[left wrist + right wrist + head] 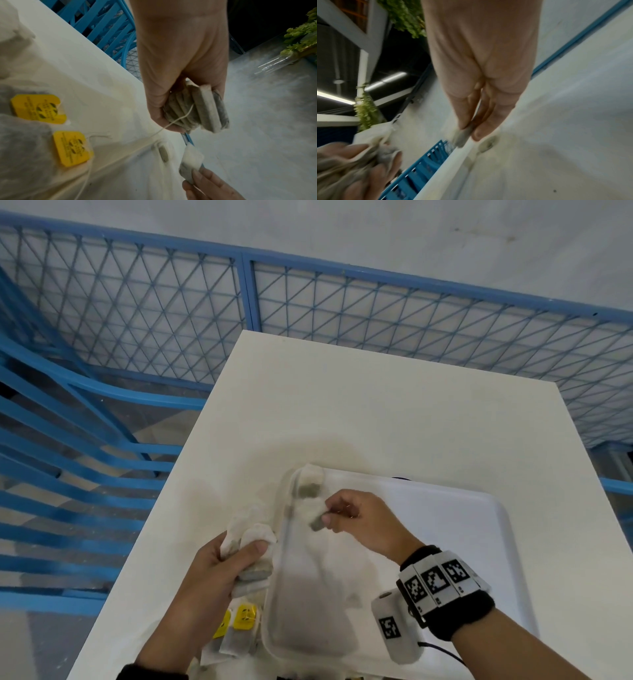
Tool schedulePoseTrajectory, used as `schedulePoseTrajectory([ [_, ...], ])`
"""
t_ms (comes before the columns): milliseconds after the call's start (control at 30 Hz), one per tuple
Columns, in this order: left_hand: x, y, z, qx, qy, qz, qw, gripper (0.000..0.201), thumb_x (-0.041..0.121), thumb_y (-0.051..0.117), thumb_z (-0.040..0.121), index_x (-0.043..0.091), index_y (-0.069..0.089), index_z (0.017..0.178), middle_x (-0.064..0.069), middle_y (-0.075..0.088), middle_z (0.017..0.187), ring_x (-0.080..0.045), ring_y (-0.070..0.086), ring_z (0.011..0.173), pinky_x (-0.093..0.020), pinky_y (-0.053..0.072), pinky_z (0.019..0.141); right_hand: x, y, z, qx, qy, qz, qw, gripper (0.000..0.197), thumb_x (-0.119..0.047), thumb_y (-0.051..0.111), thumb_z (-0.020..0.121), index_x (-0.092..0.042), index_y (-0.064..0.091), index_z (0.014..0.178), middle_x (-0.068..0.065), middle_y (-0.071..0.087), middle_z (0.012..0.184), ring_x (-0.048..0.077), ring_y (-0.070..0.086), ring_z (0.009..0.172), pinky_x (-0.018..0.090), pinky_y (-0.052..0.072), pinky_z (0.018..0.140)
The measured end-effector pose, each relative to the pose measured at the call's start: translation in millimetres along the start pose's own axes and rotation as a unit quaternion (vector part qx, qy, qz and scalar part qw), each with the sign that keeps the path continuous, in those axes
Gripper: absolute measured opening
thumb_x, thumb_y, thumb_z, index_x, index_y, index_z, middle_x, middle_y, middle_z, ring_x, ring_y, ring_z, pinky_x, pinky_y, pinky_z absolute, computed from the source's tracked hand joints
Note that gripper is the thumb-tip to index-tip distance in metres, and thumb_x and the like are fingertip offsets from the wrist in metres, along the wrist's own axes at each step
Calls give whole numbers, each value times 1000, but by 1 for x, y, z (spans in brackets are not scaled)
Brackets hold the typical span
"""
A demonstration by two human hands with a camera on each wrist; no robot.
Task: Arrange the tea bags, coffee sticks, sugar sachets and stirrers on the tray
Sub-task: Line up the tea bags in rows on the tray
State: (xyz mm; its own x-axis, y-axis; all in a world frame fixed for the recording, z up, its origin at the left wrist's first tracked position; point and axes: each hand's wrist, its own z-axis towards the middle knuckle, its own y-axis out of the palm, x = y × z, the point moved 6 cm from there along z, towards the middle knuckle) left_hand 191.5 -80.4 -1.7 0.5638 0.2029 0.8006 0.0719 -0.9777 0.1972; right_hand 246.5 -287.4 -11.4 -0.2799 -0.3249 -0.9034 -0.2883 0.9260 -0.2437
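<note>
My left hand (219,570) grips a bundle of several tea bags (251,546), just left of the white tray (472,518); the left wrist view shows the same bundle (197,109) edge-on in the left hand (173,97) with a string trailing down. My right hand (352,515) pinches a single tea bag (315,517) over the tray's far left corner, and the right wrist view shows that bag (462,136) between thumb and fingers. One tea bag (310,482) lies in the tray's far left corner. More tea bags with yellow tags (245,616) lie on the table near its front edge.
The white table (376,405) stretches away behind the tray. A blue mesh fence (239,302) runs along the back, and blue chairs (68,440) stand close to the table's left edge. My right wrist carries a marker band (442,583).
</note>
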Motion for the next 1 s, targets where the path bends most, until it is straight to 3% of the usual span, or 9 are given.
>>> schedulePoseTrajectory([
  [133, -2, 1, 4, 0, 0, -1, 1000, 16, 4, 62, 83, 2, 66, 98, -12, 71, 83, -21, 71, 67, -26, 56, 52, 24, -28, 15, 146, 66, 57, 986, 14, -8, 71, 80, -15, 58, 79, 4, 66, 76, 15, 62, 66, 20, 51, 61],
  [267, -2, 5, 4, -7, 1, -3, 1000, 13, 3, 59, 84, 3, 65, 96, -9, 72, 77, -20, 71, 67, -25, 56, 52, 37, -33, 26, 211, 100, 55, 971, 17, -11, 74, 77, -13, 57, 76, 5, 65, 69, 16, 58, 61, 25, 51, 65],
  [467, -5, 9, 5, -12, 4, -6, 1000, 12, 2, 58, 85, 5, 65, 93, -2, 71, 68, -15, 70, 61, -22, 53, 49, 37, -24, 34, 247, 103, 48, 962, 18, -9, 70, 79, -12, 52, 77, 3, 62, 63, 18, 59, 58, 33, 56, 72],
  [567, -5, 10, 5, -12, 2, -9, 1000, 12, 1, 57, 85, 6, 65, 93, -2, 71, 67, -14, 69, 60, -22, 53, 48, 38, -20, 35, 247, 114, 65, 960, 17, -7, 67, 81, -8, 50, 85, 4, 59, 65, 16, 58, 52, 26, 55, 61],
  [767, -5, 11, 7, -10, 2, -21, 1000, 10, 1, 59, 85, 5, 64, 93, -2, 71, 66, -14, 68, 58, -22, 54, 48, 40, -17, 37, 243, 111, 45, 963, 19, -9, 65, 84, -12, 47, 80, 3, 55, 71, 13, 55, 48, 15, 47, 45],
  [900, -4, 14, 9, -18, 8, -25, 1000, 18, 4, 68, 79, 4, 64, 96, -3, 72, 71, -12, 69, 63, -21, 53, 51, 37, -19, 43, 252, 91, -11, 963, 25, -13, 68, 82, -18, 45, 73, 3, 56, 70, 25, 60, 63, 30, 51, 61],
  [1000, -5, 15, 10, -21, 11, -32, 999, 29, 10, 73, 71, 3, 66, 99, -11, 71, 87, -16, 70, 73, -22, 54, 55, 32, -21, 39, 253, 74, -59, 963, 19, -16, 67, 83, -13, 48, 84, -2, 52, 65, 17, 54, 65, 15, 41, 57],
])
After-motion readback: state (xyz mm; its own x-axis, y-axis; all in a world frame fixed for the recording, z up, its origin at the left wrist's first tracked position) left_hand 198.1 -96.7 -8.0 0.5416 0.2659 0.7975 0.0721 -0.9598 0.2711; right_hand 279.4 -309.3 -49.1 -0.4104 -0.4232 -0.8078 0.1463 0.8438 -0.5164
